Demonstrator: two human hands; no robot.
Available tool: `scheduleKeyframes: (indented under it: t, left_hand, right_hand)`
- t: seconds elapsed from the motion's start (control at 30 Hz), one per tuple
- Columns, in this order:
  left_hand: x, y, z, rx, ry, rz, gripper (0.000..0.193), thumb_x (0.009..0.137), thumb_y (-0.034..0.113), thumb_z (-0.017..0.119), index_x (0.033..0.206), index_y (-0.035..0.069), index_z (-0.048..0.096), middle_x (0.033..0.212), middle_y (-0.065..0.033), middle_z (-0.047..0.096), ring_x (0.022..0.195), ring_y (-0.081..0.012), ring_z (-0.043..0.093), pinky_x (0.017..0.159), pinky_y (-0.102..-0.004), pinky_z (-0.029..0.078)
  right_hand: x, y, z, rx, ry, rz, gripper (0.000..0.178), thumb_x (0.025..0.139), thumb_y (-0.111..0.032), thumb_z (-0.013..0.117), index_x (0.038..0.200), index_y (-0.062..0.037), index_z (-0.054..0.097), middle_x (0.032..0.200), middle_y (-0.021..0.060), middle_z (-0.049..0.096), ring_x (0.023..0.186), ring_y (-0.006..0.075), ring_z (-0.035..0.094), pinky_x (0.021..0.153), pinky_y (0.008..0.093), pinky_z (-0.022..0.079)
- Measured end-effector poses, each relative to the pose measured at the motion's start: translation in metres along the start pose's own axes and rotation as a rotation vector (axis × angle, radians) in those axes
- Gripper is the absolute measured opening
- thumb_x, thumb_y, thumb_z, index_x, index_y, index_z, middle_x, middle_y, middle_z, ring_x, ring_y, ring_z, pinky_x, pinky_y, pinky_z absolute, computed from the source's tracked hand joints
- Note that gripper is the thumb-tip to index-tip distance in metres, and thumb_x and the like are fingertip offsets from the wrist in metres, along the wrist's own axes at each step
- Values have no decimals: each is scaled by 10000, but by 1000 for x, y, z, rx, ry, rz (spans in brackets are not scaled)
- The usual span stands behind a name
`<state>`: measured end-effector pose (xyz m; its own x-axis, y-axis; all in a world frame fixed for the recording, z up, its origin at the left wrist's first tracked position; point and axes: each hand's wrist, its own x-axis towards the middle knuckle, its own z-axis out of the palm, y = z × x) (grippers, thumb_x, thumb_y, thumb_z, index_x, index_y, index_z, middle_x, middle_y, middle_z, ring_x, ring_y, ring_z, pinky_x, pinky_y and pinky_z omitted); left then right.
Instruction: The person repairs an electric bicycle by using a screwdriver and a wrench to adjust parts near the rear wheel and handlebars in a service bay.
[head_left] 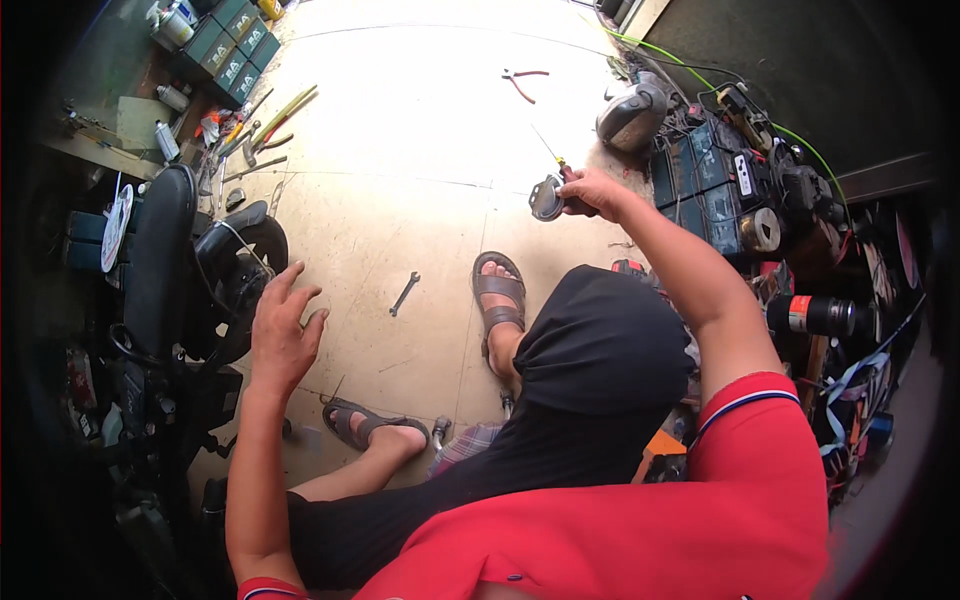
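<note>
My right hand (pixel 592 192) is closed at the upper right, above the floor. From its fingers a screwdriver (pixel 547 145) sticks out, with a thin shaft and a yellow collar. The same hand holds a dark, rounded part (pixel 547 199) with a flat, holed edge; its kind I cannot make out. On the left, my left hand (pixel 284 325) is raised with fingers apart and nothing in it. It is nearest to a black wheel-like assembly (pixel 262 240) of a small vehicle with a long black seat (pixel 172 225). A wrench (pixel 404 294) lies on the floor between my hands.
Red-handled pliers (pixel 524 86) lie farther off on the floor. Several hand tools, one a hammer (pixel 250 148), line the left side beneath stacked dark boxes (pixel 222 52). Batteries (pixel 700 175), cables and parts crowd the right side. My sandalled feet (pixel 498 295) rest on the floor.
</note>
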<state>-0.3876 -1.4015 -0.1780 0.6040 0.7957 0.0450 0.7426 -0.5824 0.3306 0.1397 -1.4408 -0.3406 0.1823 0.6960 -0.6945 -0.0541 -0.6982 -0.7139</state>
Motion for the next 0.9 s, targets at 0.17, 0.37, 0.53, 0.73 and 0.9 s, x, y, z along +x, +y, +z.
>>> scheduleKeyframes:
  t: [0.17, 0.37, 0.53, 0.73, 0.9]
  left_hand:
    - [-37, -1, -37, 133, -313, 28, 352, 754, 46, 768, 1087, 46, 654, 1412, -158, 533, 1269, -370, 517, 1051, -431, 440]
    - [-37, 6, -42, 148, -429, -13, 365, 746, 4, 763, 1092, 47, 654, 1421, -161, 536, 1300, -363, 514, 1068, -430, 443]
    - [-18, 28, -48, 183, -443, 45, 378, 759, 47, 759, 1122, 33, 653, 1411, -166, 536, 1289, -358, 511, 1067, -417, 431]
    - [-32, 13, -59, 155, -418, 61, 379, 755, 41, 768, 1115, 52, 650, 1399, -159, 553, 1291, -354, 519, 1060, -425, 444]
    - [-30, 5, -63, 166, -577, 151, 376, 823, 198, 743, 1156, 47, 658, 1297, -125, 625, 1196, -307, 579, 986, -410, 465]
  right_hand:
    - [5, 158, -7, 526, 419, 55, 163, 874, -55, 668, 994, 38, 608, 853, 128, 671, 586, 181, 674, 464, 234, 530]
    - [21, 234, -1, 528, 666, 133, 157, 846, -51, 668, 965, 36, 611, 878, 126, 668, 581, 180, 655, 450, 262, 529]
    - [28, 225, -6, 249, 867, 237, 213, 815, -74, 621, 992, 42, 652, 954, 167, 699, 661, 244, 706, 514, 314, 567]
    - [51, 219, 18, -284, 859, 260, 350, 880, -232, 626, 1090, 43, 683, 1150, 276, 671, 1158, 409, 615, 994, 461, 469]
    - [32, 247, 34, -235, 845, 212, 352, 892, -230, 633, 1112, 41, 676, 1134, 249, 679, 1123, 379, 628, 954, 437, 483]
